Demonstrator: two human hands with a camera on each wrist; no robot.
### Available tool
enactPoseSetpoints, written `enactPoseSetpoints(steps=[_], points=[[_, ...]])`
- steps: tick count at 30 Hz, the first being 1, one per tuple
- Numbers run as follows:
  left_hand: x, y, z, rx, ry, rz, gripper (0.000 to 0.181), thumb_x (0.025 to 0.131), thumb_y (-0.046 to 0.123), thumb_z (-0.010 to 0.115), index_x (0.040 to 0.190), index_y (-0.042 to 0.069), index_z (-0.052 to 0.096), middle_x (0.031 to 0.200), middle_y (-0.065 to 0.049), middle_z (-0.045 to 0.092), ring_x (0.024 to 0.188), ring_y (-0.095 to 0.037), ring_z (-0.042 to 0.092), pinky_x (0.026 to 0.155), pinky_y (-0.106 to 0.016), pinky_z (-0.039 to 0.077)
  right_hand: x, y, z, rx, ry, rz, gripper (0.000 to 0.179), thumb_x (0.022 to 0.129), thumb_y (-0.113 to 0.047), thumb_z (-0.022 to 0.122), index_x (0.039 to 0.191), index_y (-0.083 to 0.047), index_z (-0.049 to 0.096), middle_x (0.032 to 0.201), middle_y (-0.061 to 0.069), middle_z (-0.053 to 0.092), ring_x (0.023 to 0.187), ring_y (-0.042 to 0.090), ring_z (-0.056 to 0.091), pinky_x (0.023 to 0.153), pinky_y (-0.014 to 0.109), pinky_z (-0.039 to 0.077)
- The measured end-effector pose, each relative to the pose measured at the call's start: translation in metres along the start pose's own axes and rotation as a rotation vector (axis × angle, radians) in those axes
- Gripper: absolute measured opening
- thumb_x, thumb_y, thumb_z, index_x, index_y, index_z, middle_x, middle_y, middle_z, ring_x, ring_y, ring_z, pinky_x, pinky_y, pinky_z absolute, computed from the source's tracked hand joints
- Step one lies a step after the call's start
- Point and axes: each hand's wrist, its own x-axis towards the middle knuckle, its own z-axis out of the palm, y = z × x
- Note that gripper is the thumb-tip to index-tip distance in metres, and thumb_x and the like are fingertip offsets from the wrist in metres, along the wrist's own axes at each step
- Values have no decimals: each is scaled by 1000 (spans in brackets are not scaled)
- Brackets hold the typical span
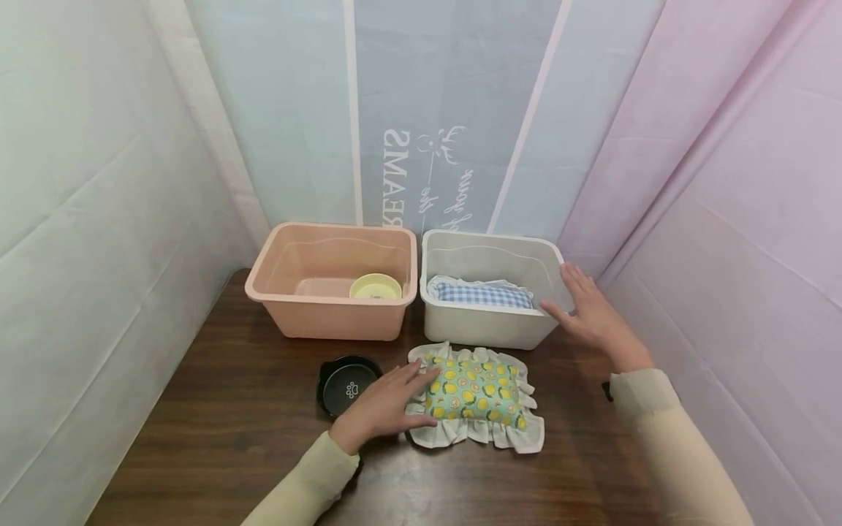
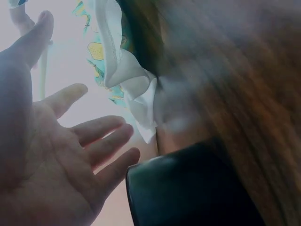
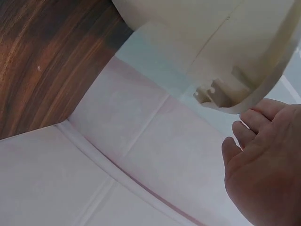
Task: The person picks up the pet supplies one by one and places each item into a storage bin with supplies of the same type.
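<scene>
A lemon-print pillow (image 1: 472, 391) with a white ruffled edge lies on the table. My left hand (image 1: 388, 404), fingers spread, reaches over its left edge; the left wrist view shows the palm and loosely extended fingers with nothing in them. Just left of that hand sits a black bowl (image 1: 345, 387) with a white paw print. At the right rim of the white bin (image 1: 490, 325) is my right hand (image 1: 592, 313), fingers extended and thumb apart. In the right wrist view its fingertips (image 3: 263, 109) are right by the bin's rim. Inside that bin lies a blue checked pillow (image 1: 485, 294).
A pink bin (image 1: 335, 320) stands left of the white one, with a yellow bowl (image 1: 376, 286) inside. Both bins stand at the back of the dark wooden table (image 1: 217, 431). Fabric curtains (image 1: 454, 88) enclose the back and both sides.
</scene>
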Motion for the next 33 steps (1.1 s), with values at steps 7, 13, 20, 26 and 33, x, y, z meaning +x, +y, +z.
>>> enactPoseSetpoints(steps=[7,13,20,26,33], points=[[8,1,1,-50,-50,-80,94,94,68,73,171,32,33,173,-17,35,151,-40,47,117,-57,46,9,8,4,24,-32,53,99,108,-62,52,173,-4,5,180,18,0,166,41,-1,132,63,6],[11,-1,3,-67,-52,-92,97,92,66,76,171,31,32,172,-15,38,150,-40,48,116,-58,47,17,11,3,27,-48,74,98,109,-63,49,172,-2,5,180,21,2,165,46,0,129,69,9],[17,0,2,0,-49,-86,97,92,66,77,171,29,34,166,-11,47,146,-37,53,115,-55,48,20,13,2,40,-79,93,99,109,-65,48,172,-4,1,180,17,-5,164,48,-3,128,71,7],[23,2,4,36,-52,-108,99,90,69,77,170,31,34,160,-9,54,142,-35,56,112,-54,50,20,14,4,65,-117,114,102,108,-66,47,172,-6,-4,180,13,-11,164,46,-6,127,72,7],[25,1,8,82,-60,-127,106,86,74,77,172,32,31,158,-8,55,140,-33,55,109,-53,52,23,14,6,96,-131,106,102,108,-65,48,171,-7,-9,179,9,-17,164,45,-7,127,73,8]])
